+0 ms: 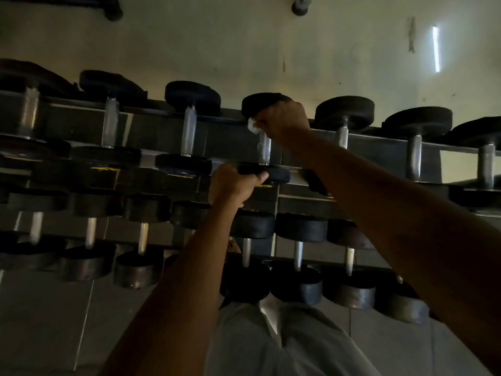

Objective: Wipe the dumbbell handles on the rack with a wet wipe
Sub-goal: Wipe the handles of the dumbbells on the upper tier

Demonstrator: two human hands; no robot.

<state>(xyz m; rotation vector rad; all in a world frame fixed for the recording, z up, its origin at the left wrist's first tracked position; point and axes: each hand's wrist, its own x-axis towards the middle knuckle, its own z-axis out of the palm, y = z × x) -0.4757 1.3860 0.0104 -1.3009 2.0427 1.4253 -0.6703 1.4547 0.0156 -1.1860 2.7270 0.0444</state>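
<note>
handle (264, 150): knurled shiny metal | dumbbell heads (193, 96): matt black rubber | wipe (252, 126): white, crumpled

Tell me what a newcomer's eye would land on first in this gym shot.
First, the two bare forearms reaching up the middle of the frame to one dumbbell on the rack's upper row. The right hand pinches a white wet wipe at the top of that dumbbell's knurled handle, while the left hand grips its near black head. Next, the rows of dark dumbbells and the bright strip of light on the wall, upper right.
</note>
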